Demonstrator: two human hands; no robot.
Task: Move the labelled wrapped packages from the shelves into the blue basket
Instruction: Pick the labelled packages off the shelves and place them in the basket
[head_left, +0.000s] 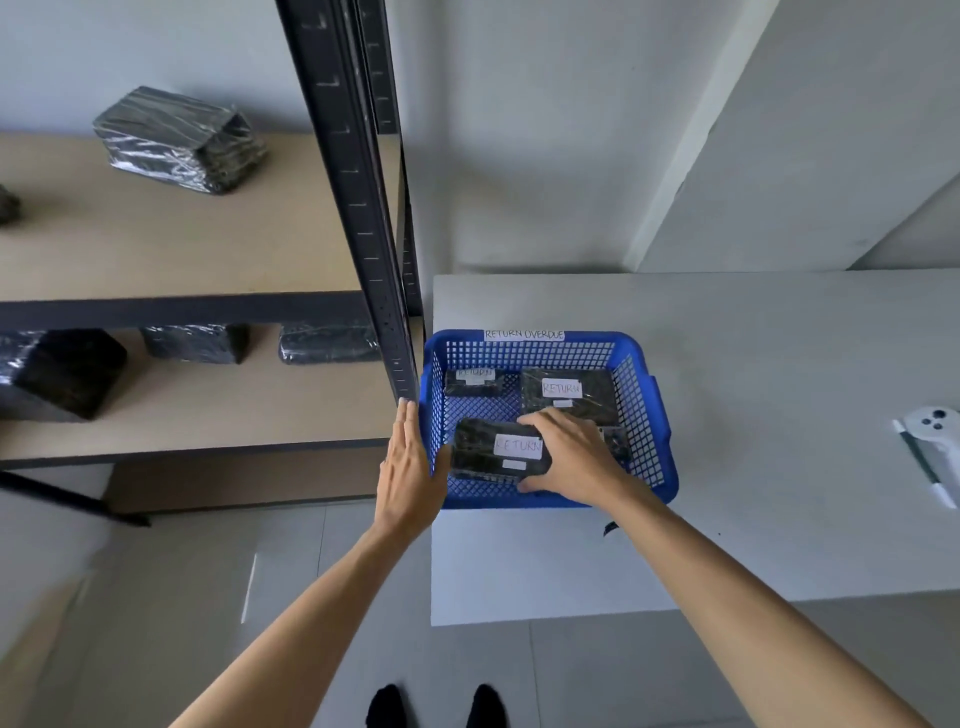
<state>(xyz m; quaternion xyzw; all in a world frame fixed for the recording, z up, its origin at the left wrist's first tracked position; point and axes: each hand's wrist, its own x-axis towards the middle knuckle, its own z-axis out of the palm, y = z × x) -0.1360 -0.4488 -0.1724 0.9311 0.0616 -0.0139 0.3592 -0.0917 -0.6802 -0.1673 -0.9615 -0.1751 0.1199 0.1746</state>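
The labelled package (498, 449) lies in the blue basket's (667, 470) near-left corner, long axis left-right, seemingly gripped at its right end by the right hand (569, 452), while the left hand (410, 457) rests flat-fingered against the basket's left wall.

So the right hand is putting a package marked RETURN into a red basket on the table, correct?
Not quite: the basket is blue, not red, as the head view shows. The rest holds: the right hand grips a package marked RETURN inside it, on the table.
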